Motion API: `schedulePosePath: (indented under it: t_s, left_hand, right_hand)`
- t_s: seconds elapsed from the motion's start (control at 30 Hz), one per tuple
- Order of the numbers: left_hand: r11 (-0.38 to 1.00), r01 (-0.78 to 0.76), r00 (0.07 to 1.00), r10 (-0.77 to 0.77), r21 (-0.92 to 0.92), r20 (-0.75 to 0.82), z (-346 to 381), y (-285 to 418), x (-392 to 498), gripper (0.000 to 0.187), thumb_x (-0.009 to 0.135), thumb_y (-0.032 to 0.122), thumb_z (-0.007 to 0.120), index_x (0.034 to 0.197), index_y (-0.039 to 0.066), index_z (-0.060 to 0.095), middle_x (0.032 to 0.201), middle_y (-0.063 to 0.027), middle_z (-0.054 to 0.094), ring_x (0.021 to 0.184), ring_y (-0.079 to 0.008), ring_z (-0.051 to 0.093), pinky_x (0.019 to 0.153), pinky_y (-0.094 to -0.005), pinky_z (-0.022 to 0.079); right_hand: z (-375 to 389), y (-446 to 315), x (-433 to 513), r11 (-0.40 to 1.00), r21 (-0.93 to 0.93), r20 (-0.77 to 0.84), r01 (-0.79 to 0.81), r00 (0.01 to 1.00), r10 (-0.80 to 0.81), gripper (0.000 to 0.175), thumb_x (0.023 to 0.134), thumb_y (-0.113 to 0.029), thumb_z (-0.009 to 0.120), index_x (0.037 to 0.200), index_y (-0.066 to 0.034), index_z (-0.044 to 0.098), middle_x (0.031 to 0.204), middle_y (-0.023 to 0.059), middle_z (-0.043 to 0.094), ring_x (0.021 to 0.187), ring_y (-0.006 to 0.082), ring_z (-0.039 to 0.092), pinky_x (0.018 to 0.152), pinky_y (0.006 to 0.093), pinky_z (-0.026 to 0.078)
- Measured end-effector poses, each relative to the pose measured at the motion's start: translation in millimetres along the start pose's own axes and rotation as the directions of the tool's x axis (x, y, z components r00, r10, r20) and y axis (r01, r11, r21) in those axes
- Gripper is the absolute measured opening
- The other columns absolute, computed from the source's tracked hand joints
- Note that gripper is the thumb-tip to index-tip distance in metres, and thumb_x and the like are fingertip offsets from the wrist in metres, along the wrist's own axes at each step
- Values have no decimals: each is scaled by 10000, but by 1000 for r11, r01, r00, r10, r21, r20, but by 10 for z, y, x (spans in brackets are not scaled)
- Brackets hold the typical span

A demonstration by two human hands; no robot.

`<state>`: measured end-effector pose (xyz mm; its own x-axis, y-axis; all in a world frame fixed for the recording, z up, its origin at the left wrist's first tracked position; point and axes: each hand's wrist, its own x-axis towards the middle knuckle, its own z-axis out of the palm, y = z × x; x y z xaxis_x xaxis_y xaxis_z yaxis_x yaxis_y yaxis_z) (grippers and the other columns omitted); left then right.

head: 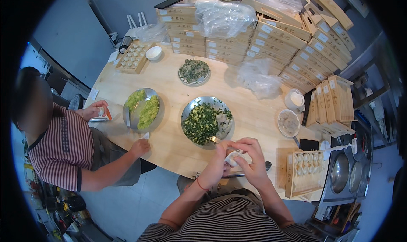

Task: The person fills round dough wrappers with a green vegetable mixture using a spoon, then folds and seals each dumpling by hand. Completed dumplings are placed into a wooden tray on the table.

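A white dumpling (233, 157) is pinched between my two hands at the table's near edge. My left hand (220, 159), with a red cord at its wrist, grips it from the left. The thumb and fingers of my right hand (252, 162) press on its other side. Just beyond them is a metal bowl (230, 134) of chopped greens, yellow bits and peeled shrimp. A metal utensil (215, 140) shows at the bowl's near rim; whether my left hand touches it is unclear. On the right, a wooden tray (308, 186) holds rows of dumplings (306, 164).
At left, a co-worker (70, 140) holds a wrapper (146, 135) beside a bowl of green filling (148, 112). Farther back are a plate of filling (194, 70) and another dumpling tray (133, 58). Stacked wooden trays (229, 48) line the back. A shrimp bowl (288, 123) stands right.
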<state>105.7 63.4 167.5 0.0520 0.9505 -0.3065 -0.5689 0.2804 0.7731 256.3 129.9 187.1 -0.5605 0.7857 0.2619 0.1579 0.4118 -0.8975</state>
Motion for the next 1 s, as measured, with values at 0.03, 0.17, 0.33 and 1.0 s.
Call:
schedulePosePath:
  t_s: [0.03, 0.17, 0.33, 1.0]
  left_hand:
    - [987, -121, 993, 122, 106, 0, 41, -21, 1, 679, 1033, 666, 271, 1387, 101, 398, 917, -19, 565, 609, -55, 366, 528, -216, 308]
    - [929, -232, 972, 228, 289, 47, 77, 38, -73, 610, 1045, 580, 400, 1344, 52, 453, 1019, -56, 563, 746, -111, 468, 638, -254, 407]
    - [208, -614, 609, 738, 761, 290, 155, 142, -232, 458, 886, 214, 744, 1242, -10, 561, 1039, -109, 578, 740, -190, 523, 640, -286, 447]
    - [266, -470, 800, 531, 842, 279, 412, -254, 174, 544, 819, -4, 756, 1310, 1, 522, 1216, -163, 521, 832, -235, 545, 668, -319, 478]
  right_hand:
    - [-10, 11, -22, 995, 92, -8, -34, 999, 35, 239, 913, -21, 653, 1148, -16, 691, 1095, 130, 612, 1071, 213, 591, 967, 342, 467]
    - [5, 114, -79, 878, 469, -63, -100, 987, 146, 149, 854, 55, 697, 988, -7, 706, 1032, 93, 602, 958, 166, 595, 859, 290, 483]
    - [-45, 223, -106, 756, 653, -187, 56, 978, 89, 114, 844, 76, 691, 922, -6, 704, 1011, 93, 601, 922, 158, 583, 831, 280, 478]
    - [-829, 526, -794, 966, 67, -518, -249, 819, 247, 83, 877, 44, 696, 943, -3, 679, 997, 70, 602, 937, 155, 601, 833, 269, 484]
